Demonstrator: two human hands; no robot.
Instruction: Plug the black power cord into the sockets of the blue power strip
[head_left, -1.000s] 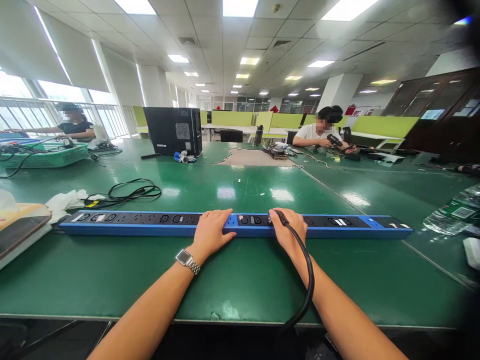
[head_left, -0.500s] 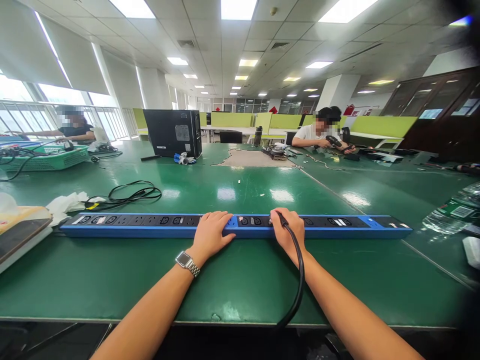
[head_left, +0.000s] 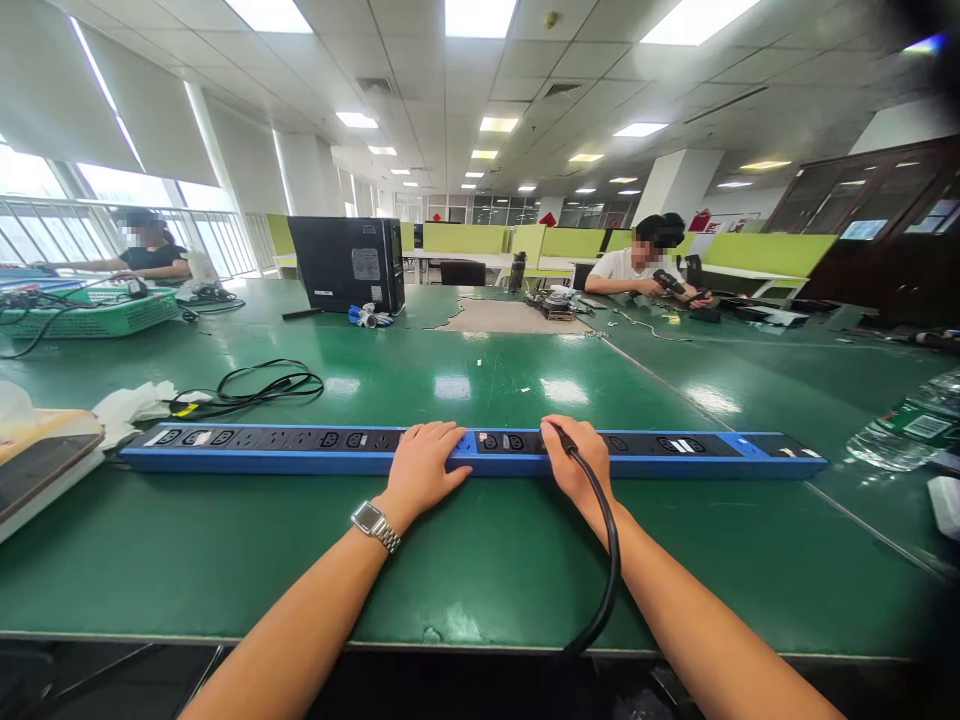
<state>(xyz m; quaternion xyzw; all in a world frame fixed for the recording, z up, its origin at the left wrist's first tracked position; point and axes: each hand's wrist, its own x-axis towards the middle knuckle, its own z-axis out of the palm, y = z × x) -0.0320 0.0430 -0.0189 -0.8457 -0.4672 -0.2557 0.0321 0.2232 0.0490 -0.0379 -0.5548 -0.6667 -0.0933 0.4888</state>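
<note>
A long blue and black power strip [head_left: 435, 463] lies across the green table in front of me, its sockets facing up. Near its middle my left hand [head_left: 425, 455] holds it, fingers over the top and thumb against the near side; a watch [head_left: 376, 523] is on that wrist. My right hand [head_left: 581, 462] is closed around the plug end of a thick black power cord [head_left: 613, 560] at a socket right of the middle. The plug is mostly covered by the fingers, so how far it sits in the socket cannot be told. The cord hangs down over the table's front edge.
A coiled black cable [head_left: 270, 385] lies behind the strip. A tissue box with a phone [head_left: 49, 455] is at left, a water bottle [head_left: 911, 420] at right. Farther back stand a computer case [head_left: 345, 265] and a green basket [head_left: 127, 315]. Two people sit across the table.
The black cord's loop has swung slightly to the right. Both hands hold nearly the same places on the strip and plug.
</note>
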